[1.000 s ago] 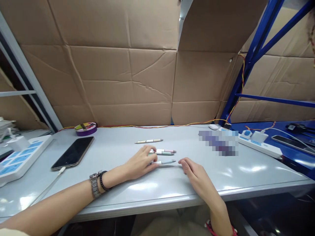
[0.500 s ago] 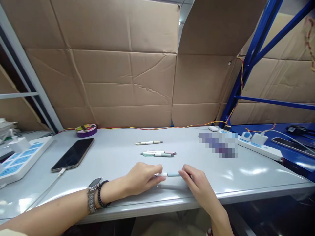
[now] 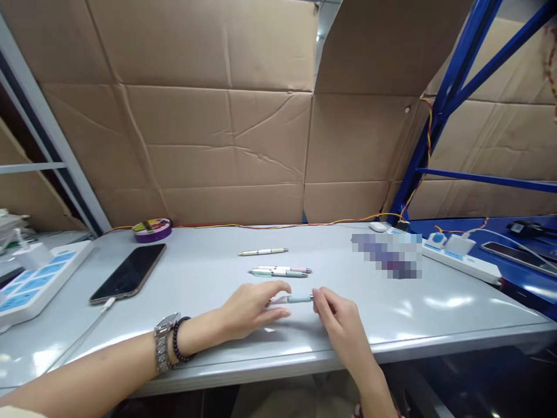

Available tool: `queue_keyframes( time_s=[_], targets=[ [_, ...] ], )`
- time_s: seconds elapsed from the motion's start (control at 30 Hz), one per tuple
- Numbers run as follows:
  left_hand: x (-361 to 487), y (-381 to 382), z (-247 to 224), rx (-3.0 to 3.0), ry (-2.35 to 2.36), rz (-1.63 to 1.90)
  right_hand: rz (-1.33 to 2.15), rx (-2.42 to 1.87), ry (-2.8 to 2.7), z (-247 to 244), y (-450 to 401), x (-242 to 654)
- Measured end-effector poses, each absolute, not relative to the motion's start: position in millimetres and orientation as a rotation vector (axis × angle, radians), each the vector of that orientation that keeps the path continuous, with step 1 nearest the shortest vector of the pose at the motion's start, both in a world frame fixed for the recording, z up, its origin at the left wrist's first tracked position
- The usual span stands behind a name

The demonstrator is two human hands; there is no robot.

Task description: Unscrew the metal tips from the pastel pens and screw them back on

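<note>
A light-blue and white pen [image 3: 299, 299] is held level just above the desk near its front edge. My right hand [image 3: 338, 313] pinches the pen's right end between thumb and fingers. My left hand [image 3: 255, 310] has its thumb and index finger spread apart around the white left end, which is partly hidden behind them. Beyond the hands lie a green-tipped pen [image 3: 278, 273] and a pink-ended pen [image 3: 300, 269], side by side and close together. A cream pen [image 3: 263, 252] rests farther back on its own.
A phone [image 3: 129, 273] on a white cable and a purple tape roll [image 3: 152, 231] lie at left. White power strips [image 3: 41, 281] stand at both sides. A pixelated object [image 3: 387, 255] is at right. Cardboard [image 3: 217, 145] walls the back.
My left thumb and index finger have opened from the pen's left end. My right hand and the pen have shifted slightly left and away from me.
</note>
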State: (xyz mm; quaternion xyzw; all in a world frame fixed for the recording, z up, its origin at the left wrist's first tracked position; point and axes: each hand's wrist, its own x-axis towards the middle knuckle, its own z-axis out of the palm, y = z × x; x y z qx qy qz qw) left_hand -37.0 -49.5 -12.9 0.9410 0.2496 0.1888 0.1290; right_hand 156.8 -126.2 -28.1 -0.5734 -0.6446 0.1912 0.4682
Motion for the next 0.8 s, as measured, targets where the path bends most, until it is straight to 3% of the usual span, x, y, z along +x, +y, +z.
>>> queue_keyframes(
  time_s=[0.2,0.43,0.8],
  targets=[
    [-38.0,-45.7,-12.5,2.746,0.634,0.577,0.672,-1.318,-1.622,-27.5,-128.6,163.0],
    [-34.5,-49.4,-10.4,2.848,0.658,0.504,0.505,-1.419,-1.671,-27.4,-126.0,157.7],
    [-35.0,-47.8,-11.0,2.819,0.699,0.403,0.714,-1.359,-1.583,-24.3,-130.6,161.8]
  ],
)
